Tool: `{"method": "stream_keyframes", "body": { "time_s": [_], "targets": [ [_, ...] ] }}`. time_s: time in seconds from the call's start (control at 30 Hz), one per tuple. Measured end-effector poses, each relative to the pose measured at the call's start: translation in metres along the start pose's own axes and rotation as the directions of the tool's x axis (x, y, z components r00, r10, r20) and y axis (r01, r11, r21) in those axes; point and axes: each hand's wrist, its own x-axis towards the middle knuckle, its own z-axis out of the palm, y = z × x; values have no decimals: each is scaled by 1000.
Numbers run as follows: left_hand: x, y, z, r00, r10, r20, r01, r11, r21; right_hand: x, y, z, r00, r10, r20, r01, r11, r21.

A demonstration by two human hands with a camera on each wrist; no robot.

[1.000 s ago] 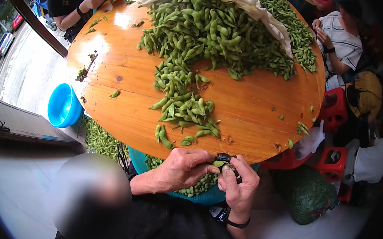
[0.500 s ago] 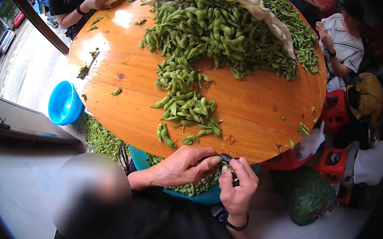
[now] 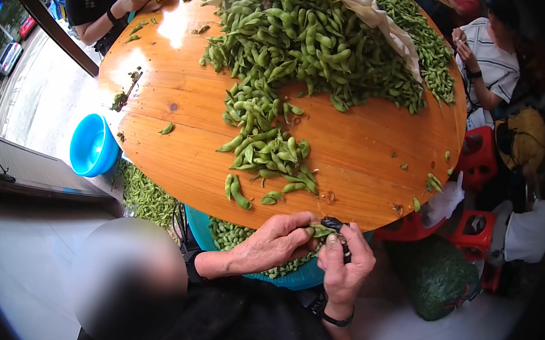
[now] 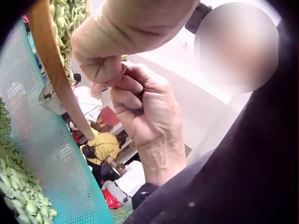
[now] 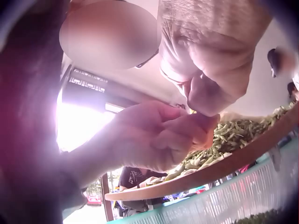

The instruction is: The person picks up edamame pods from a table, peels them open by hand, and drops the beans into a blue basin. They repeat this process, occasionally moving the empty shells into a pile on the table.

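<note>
1. Left side, near the floor: a blue bowl [image 3: 94,148], with a spread of green pods [image 3: 144,192] beside it. Can't tell if that lot has been gone through.
2. Teal basin [image 3: 197,227] under the near table edge, holding plenty of loose beans [image 3: 231,233]. I'd call that the done part, and it's a decent amount.
3. A trail of whole pods [image 3: 251,113] runs down the wooden table [image 3: 365,146] to its near edge. Looks like all of that is left.
4. Left hand [image 3: 272,242]: thumb and fingers together, clamped on 1 end of a green pod [image 3: 322,231], up over the basin.
5. Far middle: a huge pod heap [image 3: 322,51] partly under a pale cloth [image 3: 389,26]. So I'd say way more to do than done.
6. Right hand [image 3: 345,267]: thumb and index pinching the other end of that pod, a black wrap [image 3: 332,223] at the index finger. This pod looks partway through to me.
7. Right edge: a few stray pods [image 3: 434,182], also left, I reckon.
</note>
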Motion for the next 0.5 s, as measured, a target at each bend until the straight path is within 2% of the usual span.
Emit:
{"method": "stream_keyframes", "body": {
  "time_s": [0.03, 0.07, 0.1, 0.13, 0.17, 0.2, 0.23, 0.27, 0.3, 0.33, 0.37, 0.43, 0.5],
  "targets": [
    [-2, 5, 1, 998, -31, 61, 29, 999, 39, -1, -3, -5, 992, 127, 4, -126, 976, 179],
    [-5, 2, -4, 988, -36, 148, 20, 994, 109, -5, 5, -15, 992, 130, -4, -121, 935, 334],
    [-10, 0, -5, 980, 91, 176, -143, 940, 311, -5, 3, -28, 985, 172, -31, -141, 889, 435],
    [-15, 4, -10, 953, 20, 302, -165, 871, 463, -8, 3, -44, 969, 223, -106, -154, 883, 443],
    [-20, 9, -17, 910, -71, 408, -207, 776, 596, -9, 3, -71, 975, 216, -42, -189, 920, 343],
    [-25, 8, -22, 912, -70, 404, -204, 776, 597, -14, 1, -96, 984, 175, -18, -171, 977, 126],
    [-31, 6, -27, 871, 86, 483, -414, 656, 630, -15, 1, -128, 977, 116, 178, -91, 986, -143],
    [-36, 5, -31, 791, 221, 571, -596, 493, 634, -20, -8, -146, 957, 216, 193, -130, 915, -382],
    [-42, 13, -29, 813, 342, 472, -580, 395, 713, -26, -6, -159, 961, 252, 111, -139, 791, -595],
    [-41, 15, -32, 793, 464, 394, -534, 220, 816, -35, 7, -174, 968, 248, 21, -163, 695, -700],
    [-40, 17, -35, 740, 585, 333, -442, 49, 896, -40, 18, -183, 971, 230, -67, -193, 586, -787],
    [-34, 19, -49, 711, 656, 254, -265, -84, 961, -37, 13, -171, 967, 234, -105, -227, 590, -775],
    [-23, 21, -52, 690, 683, 237, -171, -164, 971, -26, 10, -146, 964, 226, -139, -261, 715, -648]
  ]
}}
